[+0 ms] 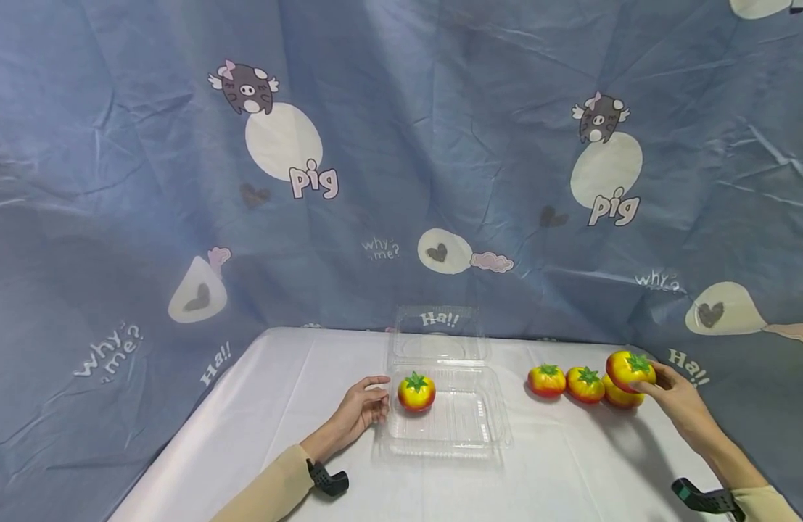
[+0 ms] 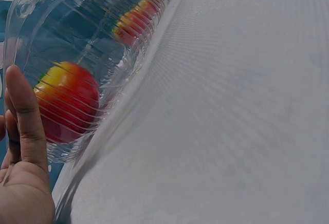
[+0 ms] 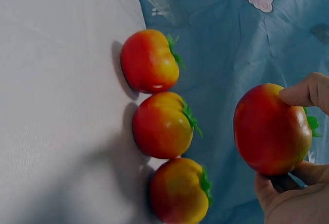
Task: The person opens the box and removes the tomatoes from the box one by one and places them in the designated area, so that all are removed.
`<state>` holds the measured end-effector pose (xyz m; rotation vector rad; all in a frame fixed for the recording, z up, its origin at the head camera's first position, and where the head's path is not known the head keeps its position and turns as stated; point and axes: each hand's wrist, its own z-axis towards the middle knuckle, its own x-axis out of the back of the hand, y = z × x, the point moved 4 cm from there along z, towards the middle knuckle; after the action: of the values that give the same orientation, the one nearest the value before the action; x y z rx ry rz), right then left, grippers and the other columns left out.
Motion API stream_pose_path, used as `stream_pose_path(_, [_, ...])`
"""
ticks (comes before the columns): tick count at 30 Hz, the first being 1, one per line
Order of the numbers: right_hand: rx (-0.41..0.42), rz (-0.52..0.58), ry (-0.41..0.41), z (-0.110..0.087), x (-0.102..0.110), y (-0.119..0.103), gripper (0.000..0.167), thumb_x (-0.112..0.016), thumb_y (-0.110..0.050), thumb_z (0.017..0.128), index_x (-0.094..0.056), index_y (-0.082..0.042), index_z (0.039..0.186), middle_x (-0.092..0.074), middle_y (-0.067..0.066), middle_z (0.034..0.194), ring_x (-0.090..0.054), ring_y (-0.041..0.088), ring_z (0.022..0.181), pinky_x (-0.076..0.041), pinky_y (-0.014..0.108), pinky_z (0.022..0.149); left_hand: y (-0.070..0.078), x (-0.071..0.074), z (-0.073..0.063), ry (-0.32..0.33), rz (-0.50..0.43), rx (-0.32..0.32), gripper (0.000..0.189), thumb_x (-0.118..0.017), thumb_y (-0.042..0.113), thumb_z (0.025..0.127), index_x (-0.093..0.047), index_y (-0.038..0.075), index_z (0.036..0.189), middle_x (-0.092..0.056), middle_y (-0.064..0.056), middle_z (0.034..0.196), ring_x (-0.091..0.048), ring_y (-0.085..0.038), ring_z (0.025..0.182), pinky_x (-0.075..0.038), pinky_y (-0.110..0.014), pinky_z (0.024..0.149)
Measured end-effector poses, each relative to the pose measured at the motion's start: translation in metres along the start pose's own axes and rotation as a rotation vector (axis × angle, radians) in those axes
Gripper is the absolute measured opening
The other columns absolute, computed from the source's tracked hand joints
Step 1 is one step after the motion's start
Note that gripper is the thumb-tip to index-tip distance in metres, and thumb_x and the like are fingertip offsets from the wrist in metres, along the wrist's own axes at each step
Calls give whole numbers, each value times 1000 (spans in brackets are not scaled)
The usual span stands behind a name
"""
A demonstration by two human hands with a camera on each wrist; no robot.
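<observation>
My right hand (image 1: 685, 402) grips a red-and-yellow tomato (image 3: 272, 130) with a green leafy top, thumb on one side and fingers underneath. It is held up over the right end of a row of three like it on the white table: a left tomato (image 1: 546, 380), a middle tomato (image 1: 586, 385) and a right tomato (image 1: 619, 395), which is partly hidden. An open clear plastic clamshell box (image 1: 460, 428) lies left of them, its lid (image 1: 438, 341) raised at the back. Another tomato (image 1: 416, 393) sits in its left part. At the box's left wall is my left hand (image 1: 358, 412), fingers extended beside it.
A white cloth-covered table (image 1: 297, 391) carries everything. Behind it hangs a blue printed curtain (image 1: 388, 145), close to the table's back edge and the box lid. Both wrists wear dark bands, such as the left wrist band (image 1: 328, 480).
</observation>
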<state>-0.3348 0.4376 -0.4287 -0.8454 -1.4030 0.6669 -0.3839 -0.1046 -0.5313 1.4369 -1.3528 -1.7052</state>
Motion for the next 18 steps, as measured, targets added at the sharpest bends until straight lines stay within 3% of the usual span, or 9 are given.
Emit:
stream_pose_path(4, [-9, -36, 31, 1, 6, 7, 88, -53, -39, 97, -3, 13, 148, -15, 41, 149, -22, 52, 134, -29, 61, 109, 0, -1, 0, 7, -8, 4, 42, -48, 3, 93, -35, -6, 132, -55, -1, 73, -53, -11, 57, -45, -22, 50])
stream_pose_path(6, [-7, -62, 45, 1, 9, 12, 87, -53, -39, 97, -5, 12, 148, -18, 40, 148, -28, 48, 130, -40, 50, 105, 1, -2, 0, 12, -8, 5, 42, -48, 3, 92, -36, -5, 132, -55, -1, 73, -53, -11, 57, -45, -21, 49])
stream_pose_path(8, [-12, -90, 65, 2, 13, 16, 87, -54, -41, 97, -8, 12, 148, -23, 39, 147, -40, 36, 122, -47, 36, 96, 1, -2, -1, 12, -7, 5, 43, -49, 3, 92, -36, -5, 132, -55, -1, 73, -53, -11, 57, -45, -21, 49])
stream_pose_path(12, [-24, -119, 90, 2, 20, 21, 87, -55, -41, 96, -12, 13, 148, -28, 37, 145, -45, 18, 108, -47, 18, 77, 1, -2, -2, 9, -12, 8, 42, -49, 3, 92, -36, -4, 132, -56, -1, 73, -53, -11, 57, -45, -21, 49])
stream_pose_path(15, [-36, -104, 100, 3, 24, 23, 87, -53, -42, 96, -10, 14, 147, -26, 39, 145, -44, 31, 115, -49, 33, 94, 1, -2, -1, 9, -15, 9, 41, -48, 2, 93, -36, -4, 131, -56, 0, 72, -53, -11, 56, -46, -21, 49])
stream_pose_path(18, [-48, -79, 104, 4, 28, 27, 86, -50, -41, 98, -7, 15, 147, -21, 41, 145, -32, 48, 124, -36, 60, 104, 1, -1, 0, 13, -13, 9, 41, -47, 2, 93, -35, -5, 132, -56, 0, 73, -53, -11, 56, -46, -21, 49])
